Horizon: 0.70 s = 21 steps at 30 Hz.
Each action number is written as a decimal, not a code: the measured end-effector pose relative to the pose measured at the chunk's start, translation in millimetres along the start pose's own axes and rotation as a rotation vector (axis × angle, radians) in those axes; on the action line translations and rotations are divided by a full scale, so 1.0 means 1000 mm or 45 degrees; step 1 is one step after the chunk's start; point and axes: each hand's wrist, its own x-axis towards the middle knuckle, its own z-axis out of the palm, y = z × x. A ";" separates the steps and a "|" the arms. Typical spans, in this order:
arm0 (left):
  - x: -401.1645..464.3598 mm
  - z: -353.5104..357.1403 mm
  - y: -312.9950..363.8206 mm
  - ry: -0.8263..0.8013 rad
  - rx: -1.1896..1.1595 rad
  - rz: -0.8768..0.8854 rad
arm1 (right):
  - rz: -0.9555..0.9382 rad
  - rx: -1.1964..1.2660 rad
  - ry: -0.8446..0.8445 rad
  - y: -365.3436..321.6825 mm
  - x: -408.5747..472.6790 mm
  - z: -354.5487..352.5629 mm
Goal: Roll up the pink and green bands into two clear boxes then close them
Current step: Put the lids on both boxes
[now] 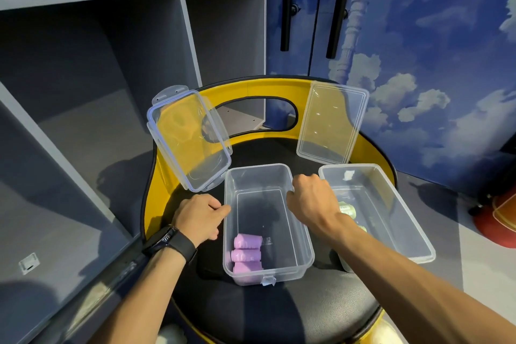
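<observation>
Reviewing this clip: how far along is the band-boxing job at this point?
Rolling looks done: three pink rolls lie in the middle box, green rolls in the right box. In hand: the left hand and right hand grip the middle box's side walls. Left: both lids, the clip lid and plain lid, lean against the chair back, unfitted.

The right forearm (371,234) hides most of the green rolls (347,209) in the right box (413,220); their number cannot be told. The right hand (312,198) curls its fingertips out of sight. A red object (499,220) is cut off at the right edge.
</observation>
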 end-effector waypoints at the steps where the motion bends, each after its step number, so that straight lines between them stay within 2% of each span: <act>1: 0.001 -0.003 -0.001 0.013 -0.026 0.000 | -0.021 -0.011 0.027 -0.003 0.003 -0.001; 7: 0.020 -0.031 -0.010 0.160 -0.106 -0.012 | -0.220 0.126 0.114 -0.035 0.036 0.002; 9: 0.033 -0.042 -0.016 0.221 -0.078 -0.088 | -0.255 0.171 0.117 -0.049 0.052 0.004; 13: 0.058 -0.062 -0.027 0.286 -0.062 -0.172 | -0.239 0.251 0.096 -0.079 0.085 0.007; 21: 0.102 -0.077 -0.042 0.320 -0.193 -0.137 | -0.230 0.441 -0.022 -0.112 0.153 0.013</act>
